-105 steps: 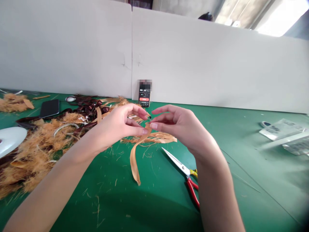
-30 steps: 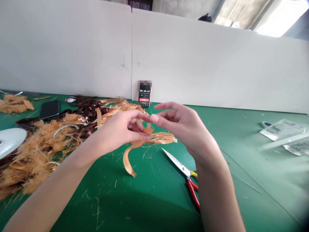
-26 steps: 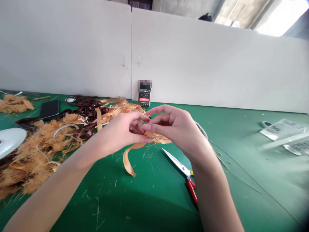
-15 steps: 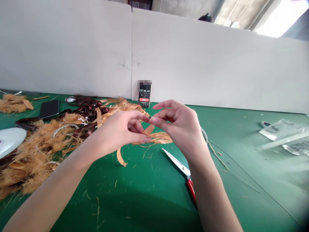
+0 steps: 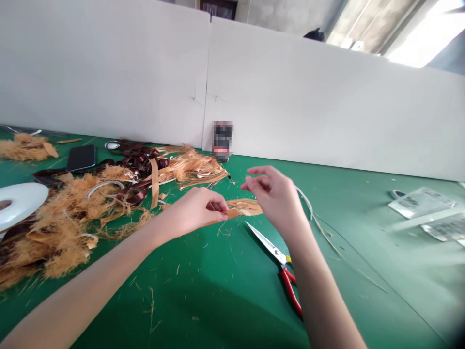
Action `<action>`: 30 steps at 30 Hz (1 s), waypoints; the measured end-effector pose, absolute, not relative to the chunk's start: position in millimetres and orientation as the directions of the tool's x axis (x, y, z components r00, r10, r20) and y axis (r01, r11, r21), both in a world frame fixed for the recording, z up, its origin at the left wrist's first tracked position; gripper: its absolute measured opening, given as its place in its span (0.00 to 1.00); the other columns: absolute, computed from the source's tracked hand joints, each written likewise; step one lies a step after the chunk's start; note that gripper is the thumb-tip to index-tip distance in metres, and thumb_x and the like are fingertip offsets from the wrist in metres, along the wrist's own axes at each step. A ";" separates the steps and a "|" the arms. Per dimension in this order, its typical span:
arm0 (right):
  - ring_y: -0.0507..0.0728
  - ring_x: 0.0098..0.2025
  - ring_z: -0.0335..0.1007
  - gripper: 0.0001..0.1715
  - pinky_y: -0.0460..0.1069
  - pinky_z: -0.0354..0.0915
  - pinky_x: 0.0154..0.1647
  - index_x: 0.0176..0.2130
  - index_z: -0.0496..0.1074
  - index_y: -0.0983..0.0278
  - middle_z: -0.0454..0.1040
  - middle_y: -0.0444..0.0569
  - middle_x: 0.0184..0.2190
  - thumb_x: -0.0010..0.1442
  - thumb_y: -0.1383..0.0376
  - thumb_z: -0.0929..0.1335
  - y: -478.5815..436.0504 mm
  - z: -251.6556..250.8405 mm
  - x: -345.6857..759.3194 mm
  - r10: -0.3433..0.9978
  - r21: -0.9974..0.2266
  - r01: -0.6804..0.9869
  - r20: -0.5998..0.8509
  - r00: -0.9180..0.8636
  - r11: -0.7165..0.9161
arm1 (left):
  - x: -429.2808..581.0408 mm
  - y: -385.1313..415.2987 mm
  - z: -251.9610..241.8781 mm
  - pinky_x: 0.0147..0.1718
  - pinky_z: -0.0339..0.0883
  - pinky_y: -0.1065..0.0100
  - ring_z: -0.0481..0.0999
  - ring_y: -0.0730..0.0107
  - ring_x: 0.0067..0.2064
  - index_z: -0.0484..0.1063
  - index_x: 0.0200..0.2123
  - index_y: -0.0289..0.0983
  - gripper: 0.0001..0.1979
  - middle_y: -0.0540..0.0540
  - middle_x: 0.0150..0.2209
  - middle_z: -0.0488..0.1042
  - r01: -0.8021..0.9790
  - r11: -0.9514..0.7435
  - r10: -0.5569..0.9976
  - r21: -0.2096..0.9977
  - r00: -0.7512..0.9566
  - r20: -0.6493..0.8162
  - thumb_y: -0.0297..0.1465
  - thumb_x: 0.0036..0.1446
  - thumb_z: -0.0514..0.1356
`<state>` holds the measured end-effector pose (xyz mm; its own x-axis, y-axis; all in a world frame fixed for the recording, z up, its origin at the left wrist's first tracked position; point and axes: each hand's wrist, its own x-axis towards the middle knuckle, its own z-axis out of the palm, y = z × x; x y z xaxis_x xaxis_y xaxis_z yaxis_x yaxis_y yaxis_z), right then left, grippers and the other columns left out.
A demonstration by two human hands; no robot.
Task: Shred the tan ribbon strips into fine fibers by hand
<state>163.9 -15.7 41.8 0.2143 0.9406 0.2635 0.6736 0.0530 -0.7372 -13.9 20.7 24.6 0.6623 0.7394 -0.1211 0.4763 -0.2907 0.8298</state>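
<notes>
Lifted clear of the work, your right hand (image 5: 272,194) now hangs open while your left hand (image 5: 198,207) pinches the frayed tan strip (image 5: 244,208) mid-bench (image 5: 218,300), just beyond the scissors (image 5: 276,257); keep that pinch steady and close.

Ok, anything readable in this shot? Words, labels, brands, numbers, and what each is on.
Upright phone against the white board: screen pixelated, nothing readable.
Clear plastic sheets on the right: printing too small and blurred to read.
Scissors and black phone on the green mat: no readable marks.
No other legible text.
</notes>
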 end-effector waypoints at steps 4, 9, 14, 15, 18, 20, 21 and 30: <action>0.57 0.35 0.75 0.13 0.52 0.68 0.39 0.43 0.69 0.63 0.79 0.50 0.34 0.60 0.59 0.64 -37.2 10.7 177.1 0.967 -0.626 0.774 0.128 0.222 -0.095 | -14.4 13.6 2.5 0.35 0.62 0.67 0.75 0.64 0.36 0.76 0.34 0.37 0.09 0.46 0.34 0.79 0.437 -0.249 0.756 0.864 0.645 -0.109 0.35 0.55 0.58; 0.73 0.50 0.65 0.22 0.65 0.59 0.51 0.44 0.70 0.70 0.72 0.66 0.44 0.56 0.57 0.64 -92.6 -31.2 215.4 0.941 -0.422 0.868 0.088 0.327 -0.262 | -26.4 5.6 -18.5 0.33 0.63 0.67 0.74 0.64 0.36 0.73 0.36 0.37 0.13 0.46 0.34 0.76 0.384 -0.152 0.802 0.911 0.587 -0.113 0.41 0.57 0.57; 0.72 0.44 0.68 0.25 0.64 0.63 0.46 0.42 0.69 0.69 0.71 0.66 0.42 0.56 0.51 0.62 -137.6 -68.0 254.0 0.929 -0.348 0.866 -0.041 0.368 -0.358 | -39.3 0.4 -23.5 0.36 0.67 0.67 0.75 0.66 0.35 0.70 0.35 0.38 0.16 0.46 0.31 0.76 0.302 -0.056 0.839 0.952 0.532 -0.119 0.45 0.58 0.56; 0.71 0.43 0.69 0.25 0.64 0.64 0.45 0.43 0.69 0.67 0.73 0.64 0.41 0.55 0.50 0.62 -142.8 -72.9 260.4 0.926 -0.355 0.859 -0.064 0.371 -0.369 | -41.1 -0.4 -22.8 0.37 0.68 0.67 0.76 0.66 0.36 0.70 0.36 0.38 0.16 0.46 0.32 0.76 0.290 -0.043 0.842 0.956 0.526 -0.121 0.45 0.59 0.56; 0.65 0.42 0.73 0.20 0.56 0.68 0.41 0.41 0.66 0.63 0.75 0.57 0.40 0.54 0.53 0.64 -152.6 -81.1 277.9 0.919 -0.388 0.834 -0.121 0.375 -0.392 | -44.9 -2.7 -20.0 0.39 0.69 0.66 0.77 0.65 0.37 0.71 0.38 0.37 0.15 0.44 0.35 0.79 0.270 -0.019 0.841 0.963 0.525 -0.131 0.44 0.58 0.57; 0.63 0.38 0.74 0.18 0.53 0.69 0.37 0.36 0.66 0.61 0.77 0.54 0.37 0.48 0.53 0.68 -156.0 -82.1 286.8 0.917 -0.401 0.824 -0.158 0.368 -0.400 | -46.1 -4.3 -17.8 0.40 0.70 0.65 0.78 0.65 0.36 0.72 0.38 0.37 0.15 0.43 0.35 0.80 0.266 -0.015 0.839 0.964 0.528 -0.132 0.43 0.57 0.59; 0.62 0.37 0.75 0.18 0.52 0.68 0.37 0.35 0.66 0.60 0.77 0.52 0.36 0.46 0.53 0.69 -157.2 -81.8 289.9 0.915 -0.403 0.821 -0.177 0.363 -0.404 | -46.1 -5.1 -16.5 0.39 0.70 0.65 0.78 0.65 0.35 0.72 0.38 0.37 0.15 0.43 0.34 0.80 0.265 -0.016 0.841 0.964 0.526 -0.130 0.43 0.56 0.60; 0.59 0.31 0.71 0.19 0.50 0.63 0.31 0.40 0.67 0.63 0.76 0.49 0.30 0.50 0.56 0.63 -168.3 -76.3 280.2 0.898 -0.350 0.837 -0.288 0.332 -0.421 | -37.9 -5.6 0.2 0.30 0.69 0.70 0.74 0.71 0.30 0.74 0.36 0.37 0.09 0.46 0.33 0.78 0.220 -0.065 0.881 0.973 0.470 -0.047 0.36 0.57 0.60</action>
